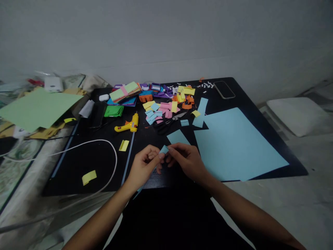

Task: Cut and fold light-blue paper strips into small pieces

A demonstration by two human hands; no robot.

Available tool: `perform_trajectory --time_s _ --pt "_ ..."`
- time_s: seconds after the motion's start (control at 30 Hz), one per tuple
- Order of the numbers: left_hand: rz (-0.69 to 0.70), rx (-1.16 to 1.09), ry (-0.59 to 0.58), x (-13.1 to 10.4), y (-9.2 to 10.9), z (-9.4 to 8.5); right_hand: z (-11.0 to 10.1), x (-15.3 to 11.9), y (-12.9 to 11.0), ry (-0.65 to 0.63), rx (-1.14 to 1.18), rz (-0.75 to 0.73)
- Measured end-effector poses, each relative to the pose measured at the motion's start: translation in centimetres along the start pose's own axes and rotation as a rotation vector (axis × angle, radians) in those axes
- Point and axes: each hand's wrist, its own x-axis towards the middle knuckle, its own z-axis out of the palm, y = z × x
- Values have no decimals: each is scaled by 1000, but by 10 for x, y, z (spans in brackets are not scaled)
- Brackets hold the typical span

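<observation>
Between my two hands is a small folded piece of blue paper (164, 150), held above the front edge of the black table. My left hand (148, 163) pinches its left side between thumb and fingers. On the other side, my right hand (186, 159) grips the right corner with thumb and forefinger. Just behind my hands lies a blue paper rectangle (179, 137), partly covered by the right hand. A large blue sheet (239, 146) spreads to the right, beside a blue strip (201, 113). Scissors (179, 116) lie behind, near a small folded blue piece (184, 123).
A yellow glue gun (128, 124) lies left of centre, with yellow paper pieces (124, 145) nearby. Colourful folded scraps (166, 107) are heaped at the back. A phone (224, 89) rests back right. A white cable (114, 152) loops across the left side, near a green sheet (39, 106).
</observation>
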Motion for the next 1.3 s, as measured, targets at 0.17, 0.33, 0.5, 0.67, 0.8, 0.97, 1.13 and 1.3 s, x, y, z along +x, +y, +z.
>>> perform_trajectory --time_s 0.17,0.33,0.5,0.67,0.8,0.97,1.13,1.3 --pt "6 61 15 -3 0 1 3 -4 -2 16 -59 -36" --pt "-1 112 -35 -7 9 -1 2 -7 -5 31 -217 -101" --pt "-21 174 -61 -9 14 -5 2 -10 -6 36 -413 -209" --pt "-10 216 -54 -13 12 -6 1 -12 -5 18 -464 -245" --pt "1 201 -55 -15 13 -5 -1 -14 -4 4 -445 -237" --pt "-16 112 -73 -12 17 -2 0 -16 -7 -50 -457 -246" --pt "-24 83 -58 -12 20 -2 -2 -18 -5 -40 -410 -273" --pt "-36 51 -51 -15 21 0 -6 -17 -1 -61 -349 -383"
